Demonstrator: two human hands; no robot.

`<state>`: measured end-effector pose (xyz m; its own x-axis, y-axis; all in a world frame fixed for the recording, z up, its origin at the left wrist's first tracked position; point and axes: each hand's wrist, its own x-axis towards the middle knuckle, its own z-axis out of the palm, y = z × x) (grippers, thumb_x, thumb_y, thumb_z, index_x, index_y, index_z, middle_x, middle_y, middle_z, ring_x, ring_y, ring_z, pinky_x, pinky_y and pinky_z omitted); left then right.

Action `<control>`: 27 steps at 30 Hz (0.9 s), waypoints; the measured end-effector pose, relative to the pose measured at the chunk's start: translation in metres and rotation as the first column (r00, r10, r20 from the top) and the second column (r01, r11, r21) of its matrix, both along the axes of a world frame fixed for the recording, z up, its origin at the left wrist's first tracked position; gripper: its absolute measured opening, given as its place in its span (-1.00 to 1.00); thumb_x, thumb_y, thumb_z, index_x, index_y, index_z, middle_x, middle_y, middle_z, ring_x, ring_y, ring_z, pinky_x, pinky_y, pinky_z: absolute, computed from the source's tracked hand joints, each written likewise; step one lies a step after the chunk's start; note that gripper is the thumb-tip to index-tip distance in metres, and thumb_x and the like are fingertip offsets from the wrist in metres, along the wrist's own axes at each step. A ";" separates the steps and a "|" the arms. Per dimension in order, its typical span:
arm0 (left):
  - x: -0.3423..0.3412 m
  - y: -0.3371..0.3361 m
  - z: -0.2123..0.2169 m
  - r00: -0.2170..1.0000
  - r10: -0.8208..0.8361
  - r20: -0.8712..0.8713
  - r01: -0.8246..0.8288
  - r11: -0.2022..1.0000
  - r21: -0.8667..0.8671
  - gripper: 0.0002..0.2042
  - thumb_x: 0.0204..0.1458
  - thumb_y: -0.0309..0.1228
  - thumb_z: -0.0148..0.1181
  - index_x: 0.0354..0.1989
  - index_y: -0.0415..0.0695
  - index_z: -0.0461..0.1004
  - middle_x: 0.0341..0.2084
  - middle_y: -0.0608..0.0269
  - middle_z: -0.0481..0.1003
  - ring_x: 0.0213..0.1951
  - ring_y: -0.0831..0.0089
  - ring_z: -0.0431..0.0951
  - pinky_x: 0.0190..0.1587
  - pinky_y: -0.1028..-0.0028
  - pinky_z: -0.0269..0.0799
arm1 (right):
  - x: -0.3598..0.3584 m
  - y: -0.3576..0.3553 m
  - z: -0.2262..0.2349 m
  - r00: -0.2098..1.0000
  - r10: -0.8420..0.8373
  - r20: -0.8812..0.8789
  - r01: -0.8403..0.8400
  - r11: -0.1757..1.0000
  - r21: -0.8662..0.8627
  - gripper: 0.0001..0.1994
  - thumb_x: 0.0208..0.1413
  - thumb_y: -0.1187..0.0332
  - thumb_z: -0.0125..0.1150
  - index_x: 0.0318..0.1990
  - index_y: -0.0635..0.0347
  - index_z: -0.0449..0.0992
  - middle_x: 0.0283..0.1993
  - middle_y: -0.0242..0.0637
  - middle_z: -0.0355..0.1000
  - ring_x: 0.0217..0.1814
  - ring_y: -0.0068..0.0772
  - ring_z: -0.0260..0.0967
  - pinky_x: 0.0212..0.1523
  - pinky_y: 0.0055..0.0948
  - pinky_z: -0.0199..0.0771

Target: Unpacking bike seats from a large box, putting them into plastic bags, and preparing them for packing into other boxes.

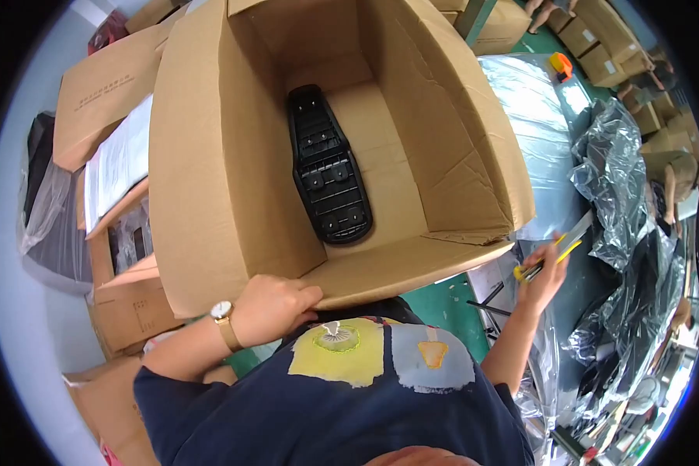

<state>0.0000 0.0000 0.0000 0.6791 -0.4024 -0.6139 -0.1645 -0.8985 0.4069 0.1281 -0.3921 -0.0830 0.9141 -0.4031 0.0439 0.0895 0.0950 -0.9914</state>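
A large open cardboard box (190, 155) stands in front of me with its flaps spread outward. Inside it, against the left wall, lies a long black plastic part (330, 175), narrow at the far end, with ribs and small holes. My left hand (276, 304), a watch on its wrist, is closed on the near flap (396, 273) of the box. Off the box's near right corner, my right hand (544, 273) grips a yellow and black utility knife (568, 247); its long blade points away to the right.
To the right, a surface covered in clear plastic (524, 101) bears an orange tape dispenser (561, 67) and crumpled plastic wrap (613, 155). More cardboard boxes (105, 101) and wrapped items stand at the left. Other people (679, 182) are at the far right among stacked boxes.
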 end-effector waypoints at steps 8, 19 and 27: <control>0.172 -0.029 -0.025 0.855 0.067 -0.515 -0.084 0.996 -0.010 -0.45 0.11 0.11 -0.17 -0.08 -0.16 0.43 -0.30 0.00 0.52 -0.21 0.11 0.52 -0.14 0.28 0.42 | 0.073 0.079 0.044 0.919 0.341 0.199 -0.010 0.523 -0.852 -0.47 -0.21 0.44 0.36 0.00 0.31 0.33 -0.22 -0.16 0.41 -0.23 -0.18 0.41 -0.18 -0.38 0.40; 0.265 -0.037 -0.374 0.928 0.331 -0.172 -0.235 0.877 0.420 -0.44 0.07 -0.11 -0.05 0.25 0.02 0.10 0.09 0.03 0.33 0.12 0.14 0.34 0.10 0.13 0.25 | 0.065 0.059 0.032 0.981 0.180 -0.073 -0.178 0.681 -0.710 -0.57 -0.26 0.55 0.32 -0.13 0.27 0.36 -0.31 -0.09 0.37 -0.34 -0.11 0.36 -0.24 -0.37 0.36; 0.256 -0.024 -0.381 0.813 0.581 -0.041 -0.569 0.806 0.161 -0.75 -0.04 -0.24 0.12 -0.24 -0.10 0.49 -0.36 0.10 0.56 -0.38 0.25 0.60 -0.29 0.35 0.50 | 0.071 0.078 0.034 0.983 0.179 -0.040 -0.161 0.737 -0.656 -0.67 -0.19 0.53 0.27 -0.18 0.26 0.38 -0.36 -0.09 0.38 -0.36 -0.11 0.37 -0.27 -0.37 0.38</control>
